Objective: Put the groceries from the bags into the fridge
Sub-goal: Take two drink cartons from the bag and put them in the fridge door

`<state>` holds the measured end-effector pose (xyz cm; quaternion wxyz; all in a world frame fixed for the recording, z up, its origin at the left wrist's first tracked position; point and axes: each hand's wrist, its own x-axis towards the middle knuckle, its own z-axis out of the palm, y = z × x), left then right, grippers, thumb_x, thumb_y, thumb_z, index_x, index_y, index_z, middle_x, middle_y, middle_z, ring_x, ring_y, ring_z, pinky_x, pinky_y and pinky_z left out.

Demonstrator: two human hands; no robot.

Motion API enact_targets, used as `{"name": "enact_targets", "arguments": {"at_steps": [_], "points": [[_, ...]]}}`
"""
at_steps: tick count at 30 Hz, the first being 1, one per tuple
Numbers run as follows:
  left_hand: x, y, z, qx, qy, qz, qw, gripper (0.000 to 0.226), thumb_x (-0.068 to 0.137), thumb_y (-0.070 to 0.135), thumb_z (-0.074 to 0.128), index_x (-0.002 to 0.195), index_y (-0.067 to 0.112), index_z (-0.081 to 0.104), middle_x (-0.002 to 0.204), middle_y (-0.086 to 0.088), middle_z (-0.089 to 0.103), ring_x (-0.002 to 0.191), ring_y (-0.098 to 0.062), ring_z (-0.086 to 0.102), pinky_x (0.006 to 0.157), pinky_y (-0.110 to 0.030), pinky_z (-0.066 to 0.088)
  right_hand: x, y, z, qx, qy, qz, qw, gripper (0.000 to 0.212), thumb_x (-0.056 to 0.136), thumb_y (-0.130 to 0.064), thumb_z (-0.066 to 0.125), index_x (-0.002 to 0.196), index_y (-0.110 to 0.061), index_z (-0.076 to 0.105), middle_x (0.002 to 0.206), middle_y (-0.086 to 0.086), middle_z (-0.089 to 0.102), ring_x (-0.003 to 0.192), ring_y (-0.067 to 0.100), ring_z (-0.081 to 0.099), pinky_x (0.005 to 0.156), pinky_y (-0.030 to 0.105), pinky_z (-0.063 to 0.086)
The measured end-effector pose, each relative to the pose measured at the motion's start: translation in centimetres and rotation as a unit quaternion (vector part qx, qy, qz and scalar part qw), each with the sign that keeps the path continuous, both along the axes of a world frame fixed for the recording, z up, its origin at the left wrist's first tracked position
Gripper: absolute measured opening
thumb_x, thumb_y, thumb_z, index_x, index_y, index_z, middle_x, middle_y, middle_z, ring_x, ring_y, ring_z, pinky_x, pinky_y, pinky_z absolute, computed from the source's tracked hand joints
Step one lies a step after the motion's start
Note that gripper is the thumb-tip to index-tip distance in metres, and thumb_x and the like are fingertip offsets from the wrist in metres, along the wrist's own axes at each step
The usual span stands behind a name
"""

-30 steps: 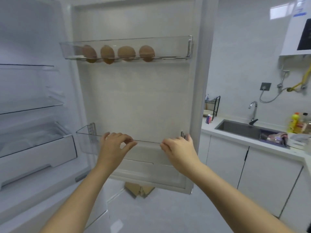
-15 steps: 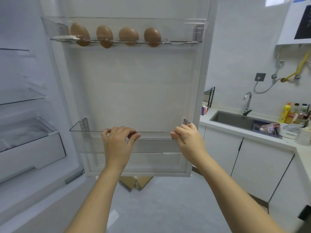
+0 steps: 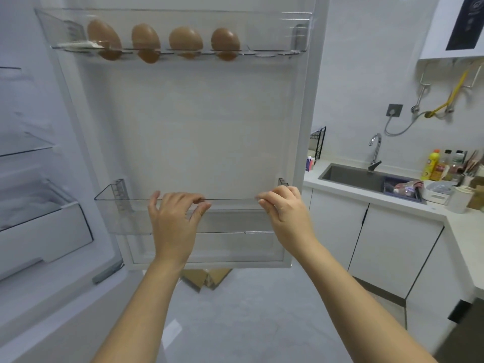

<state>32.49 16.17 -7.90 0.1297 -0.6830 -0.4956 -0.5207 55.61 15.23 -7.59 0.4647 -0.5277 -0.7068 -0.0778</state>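
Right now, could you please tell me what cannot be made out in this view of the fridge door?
Grocery bags: none in the head view.
Lower door bin: head view, rim partly covered by the left hand and right hand gripping it.
Cardboard: head view, mostly hidden behind the fridge door bottom edge.
Bottles by the sink: head view, labels too small.

— How is the fridge found?
— Its white door (image 3: 196,127) is swung wide open; a drawer (image 3: 39,226) is seen inside at the left.
— And the groceries?
— Four brown eggs (image 3: 186,39) are seated in a row in the clear top door shelf (image 3: 275,27). The clear lower door shelf (image 3: 117,213) is gripped at its front rim by the left hand (image 3: 172,221) and the right hand (image 3: 288,213).
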Motion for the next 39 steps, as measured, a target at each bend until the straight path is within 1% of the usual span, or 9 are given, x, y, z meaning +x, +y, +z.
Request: {"name": "enact_targets", "arguments": {"at_steps": [4,7,9,14,20,26,29,33,39], "points": [[1.2,-0.5,-0.2,-0.010,0.061,0.020,0.998,0.042,0.088,0.055,0.048,0.106,0.023,0.068,0.112,0.006,0.067,0.113,-0.016,0.054,0.118,-0.054,0.005,1.0,-0.8,-1.5,0.071,-0.056,-0.041,0.995,0.041,0.094,-0.037,0.047,0.132,-0.024,0.057,0.134,0.011,0.055,0.127,0.033,0.048,0.095,0.048,0.048],[3.1,-1.2,-0.3,-0.003,0.088,0.017,0.996,0.052,0.088,0.055,0.048,0.122,0.018,0.061,0.133,-0.003,0.058,0.129,-0.024,0.047,0.116,-0.059,0.002,2.6,-2.4,-3.0,0.043,-0.067,-0.087,0.993,0.056,0.096,-0.048,0.043,0.149,-0.031,0.033,0.157,0.008,0.031,0.146,0.030,0.023,0.111,0.053,0.030],[4.8,-1.9,-0.4,0.015,0.097,0.010,0.995,0.058,0.088,0.055,0.049,0.131,0.016,0.055,0.143,-0.006,0.049,0.136,-0.027,0.039,0.116,-0.060,0.002,4.1,-3.7,-4.0,0.002,-0.060,-0.121,0.991,0.062,0.097,-0.057,0.037,0.153,-0.035,0.021,0.162,0.004,0.017,0.151,0.025,0.009,0.116,0.054,0.018],[10.2,-4.0,-1.7,0.042,0.106,-0.012,0.993,0.072,0.084,0.054,0.060,0.143,0.017,0.043,0.155,-0.014,0.032,0.146,-0.033,0.021,0.114,-0.064,0.005,8.5,-7.1,-6.4,-0.064,-0.051,-0.198,0.977,0.068,0.094,-0.063,0.029,0.154,-0.038,0.008,0.164,0.001,0.007,0.151,0.022,-0.002,0.117,0.057,0.010],[19.3,-8.0,-4.3,0.001,0.118,-0.079,0.990,0.075,0.087,0.060,0.051,0.147,0.017,0.038,0.158,-0.015,0.022,0.148,-0.037,0.010,0.111,-0.069,0.003,14.9,-13.3,-8.9,-0.118,-0.044,-0.270,0.955,0.070,0.093,-0.064,0.030,0.154,-0.039,0.007,0.165,0.000,0.004,0.151,0.022,-0.006,0.118,0.055,0.006],[30.6,-13.5,-7.1,-0.038,0.152,-0.173,0.972,0.076,0.083,0.055,0.055,0.147,0.019,0.036,0.159,-0.013,0.022,0.149,-0.035,0.009,0.112,-0.068,0.001,24.0,-22.5,-10.2,-0.157,-0.032,-0.351,0.922,0.072,0.092,-0.066,0.024,0.155,-0.037,0.005,0.165,0.000,-0.001,0.151,0.022,-0.009,0.118,0.053,0.002],[36.7,-17.2,-7.9,-0.069,0.159,-0.226,0.959,0.073,0.084,0.057,0.049,0.146,0.020,0.037,0.158,-0.013,0.026,0.148,-0.034,0.011,0.111,-0.067,0.000,28.8,-27.6,-10.5,-0.171,-0.043,-0.390,0.904,0.072,0.092,-0.066,0.022,0.154,-0.037,0.000,0.164,0.000,-0.003,0.150,0.020,-0.012,0.117,0.050,0.001],[44.7,-22.6,-9.0,-0.100,0.175,-0.286,0.937,0.070,0.084,0.059,0.045,0.141,0.020,0.044,0.155,-0.013,0.031,0.148,-0.034,0.014,0.110,-0.067,-0.002,35.3,-34.6,-10.6,-0.188,-0.051,-0.435,0.879,0.072,0.093,-0.066,0.022,0.155,-0.034,0.004,0.164,0.002,-0.002,0.149,0.019,-0.013,0.118,0.051,0.001],[55.5,-31.2,-10.7,-0.097,0.172,-0.378,0.905,0.070,0.077,0.047,0.072,0.138,0.018,0.050,0.151,-0.013,0.038,0.146,-0.035,0.021,0.108,-0.070,0.004,43.7,-45.3,-10.8,-0.218,-0.040,-0.507,0.833,0.072,0.093,-0.063,0.021,0.156,-0.031,0.007,0.164,0.005,0.004,0.151,0.026,-0.004,0.118,0.054,0.006]]}}
